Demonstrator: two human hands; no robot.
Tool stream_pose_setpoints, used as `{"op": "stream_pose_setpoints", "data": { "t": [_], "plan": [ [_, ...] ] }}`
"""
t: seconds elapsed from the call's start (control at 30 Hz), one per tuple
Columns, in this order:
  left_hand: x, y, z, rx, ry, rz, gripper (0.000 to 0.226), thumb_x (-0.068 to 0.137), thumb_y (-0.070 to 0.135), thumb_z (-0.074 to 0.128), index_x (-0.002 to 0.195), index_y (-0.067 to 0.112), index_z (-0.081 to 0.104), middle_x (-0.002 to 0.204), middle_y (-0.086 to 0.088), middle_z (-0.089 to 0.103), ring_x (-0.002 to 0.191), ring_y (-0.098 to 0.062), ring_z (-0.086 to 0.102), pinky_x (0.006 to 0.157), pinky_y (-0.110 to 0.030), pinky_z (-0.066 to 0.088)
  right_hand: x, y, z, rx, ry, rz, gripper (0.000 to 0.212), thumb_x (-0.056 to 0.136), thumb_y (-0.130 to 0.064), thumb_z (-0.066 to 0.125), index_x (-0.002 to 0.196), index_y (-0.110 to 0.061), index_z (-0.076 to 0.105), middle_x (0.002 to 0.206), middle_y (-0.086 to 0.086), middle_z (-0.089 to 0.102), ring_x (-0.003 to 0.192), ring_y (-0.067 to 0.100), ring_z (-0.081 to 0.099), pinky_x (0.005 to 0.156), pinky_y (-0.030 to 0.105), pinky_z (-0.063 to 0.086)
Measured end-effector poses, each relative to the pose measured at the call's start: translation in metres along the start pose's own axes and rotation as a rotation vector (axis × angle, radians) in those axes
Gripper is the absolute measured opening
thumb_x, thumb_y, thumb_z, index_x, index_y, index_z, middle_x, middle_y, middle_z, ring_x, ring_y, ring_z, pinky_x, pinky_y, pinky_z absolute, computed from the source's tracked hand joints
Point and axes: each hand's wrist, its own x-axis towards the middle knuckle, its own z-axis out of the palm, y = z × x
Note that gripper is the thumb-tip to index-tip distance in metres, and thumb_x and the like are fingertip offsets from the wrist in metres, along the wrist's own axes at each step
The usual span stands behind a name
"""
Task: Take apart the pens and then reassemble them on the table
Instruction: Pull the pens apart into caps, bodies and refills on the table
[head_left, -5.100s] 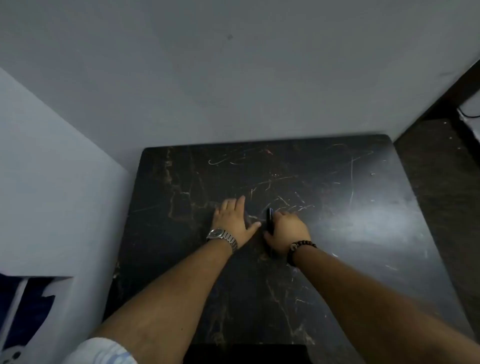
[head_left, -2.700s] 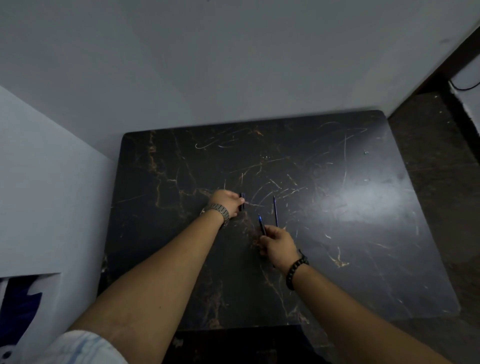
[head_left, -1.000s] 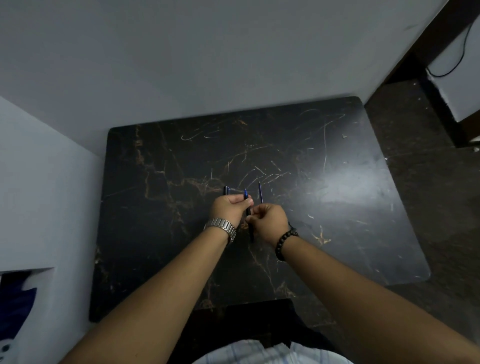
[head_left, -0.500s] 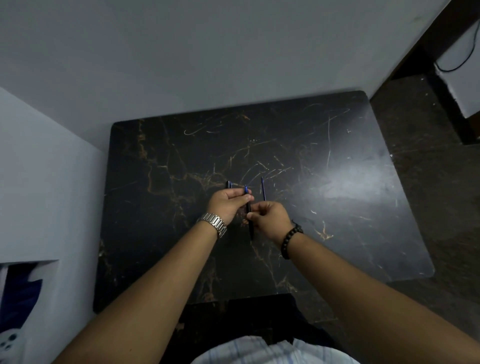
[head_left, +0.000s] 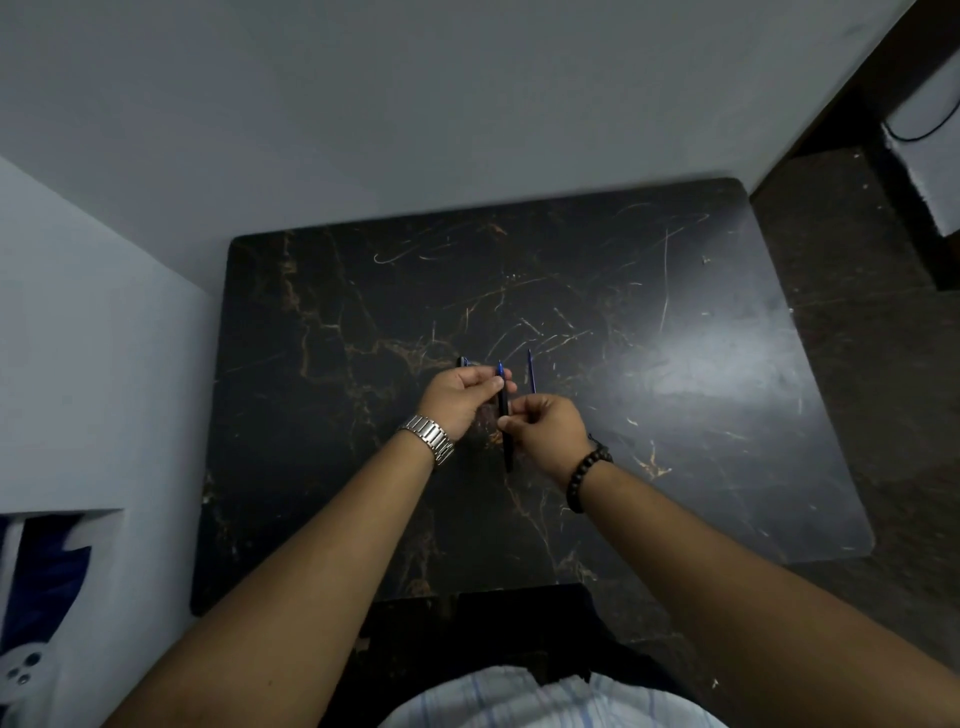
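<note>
A dark pen barrel (head_left: 504, 426) with a blue tip stands nearly upright in the view, held between both hands over the middle of the worktop (head_left: 675, 415). Its blue tip points away from the person and its lower end reaches down past the hands toward the near edge. The left hand (head_left: 460, 397) pinches the barrel near the blue tip with thumb and forefinger, the other fingers curled in. The right hand (head_left: 545, 428) grips the barrel lower down, at about its middle, fingers closed around it from the right side. Whether the barrel touches the worktop or is lifted off it cannot be told.

Just beyond the left hand's knuckles a short dark pen cap (head_left: 462, 361) lies on the worktop, partly hidden by the fingers. To the right of the held barrel, near but apart from it, a thin blue refill (head_left: 531, 371) lies on the surface, running roughly parallel to the barrel.

The left wrist carries a metal watch (head_left: 431, 439), and the right wrist a dark beaded bracelet (head_left: 584, 475). Both bare forearms reach in from the bottom of the view.

The worktop is black with gold marble-like veins and pale scratches, and a bright glare patch sits on its right half. It stands in a corner against pale grey walls (head_left: 415, 104). Dark floor (head_left: 857, 312) shows to the right.
</note>
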Motion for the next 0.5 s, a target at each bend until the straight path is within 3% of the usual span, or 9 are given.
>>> {"op": "stream_pose_setpoints", "data": {
  "t": [0.17,0.23,0.33,0.4,0.5],
  "plan": [
    [0.0038,-0.0026,0.0102,0.049,0.197,0.021,0.016,0.079,0.012,0.08,0.093,0.013,0.071,0.083,0.001,0.073,0.076,-0.011,0.068,0.073,-0.024,0.053,0.0011,-0.0009,0.0015,-0.005,0.033,0.008,0.01,0.083,-0.007,0.076,0.082,-0.016,0.072,0.089,0.018,0.077,0.087,0.032,0.075,0.082,0.048,0.062],
    [0.0043,-0.0022,0.0118,0.041,0.147,0.015,0.017,0.085,0.014,0.074,0.101,0.012,0.069,0.09,-0.001,0.072,0.08,-0.011,0.067,0.075,-0.025,0.052,0.0011,-0.0021,0.0004,0.0,0.04,0.006,0.01,0.083,-0.007,0.076,0.081,-0.015,0.071,0.089,0.02,0.076,0.087,0.035,0.074,0.082,0.05,0.061],
    [0.0016,-0.0008,0.0092,-0.095,-0.042,-0.031,0.024,0.101,0.013,0.049,0.118,0.008,0.064,0.101,-0.003,0.074,0.088,-0.014,0.07,0.073,-0.027,0.055,0.0015,-0.003,-0.0013,0.0,0.049,0.012,0.01,0.083,-0.006,0.076,0.079,-0.015,0.072,0.086,0.017,0.076,0.086,0.033,0.075,0.081,0.05,0.062],
    [0.0012,-0.0019,0.0061,-0.069,-0.083,-0.017,0.026,0.102,0.008,0.044,0.112,0.012,0.068,0.1,-0.002,0.075,0.09,-0.014,0.072,0.072,-0.027,0.057,0.0021,-0.0025,-0.002,0.002,0.059,0.014,0.012,0.082,-0.006,0.076,0.077,-0.016,0.072,0.084,0.015,0.077,0.085,0.031,0.075,0.081,0.049,0.062],
    [0.0043,-0.0033,0.0044,-0.024,-0.028,0.006,0.022,0.097,0.004,0.053,0.101,0.016,0.072,0.099,-0.007,0.076,0.097,-0.026,0.072,0.087,-0.04,0.057,0.0011,-0.0045,-0.0025,0.0,0.047,0.014,0.012,0.083,-0.007,0.076,0.078,-0.017,0.071,0.082,0.01,0.076,0.079,0.023,0.074,0.077,0.041,0.063]
  ]
}}
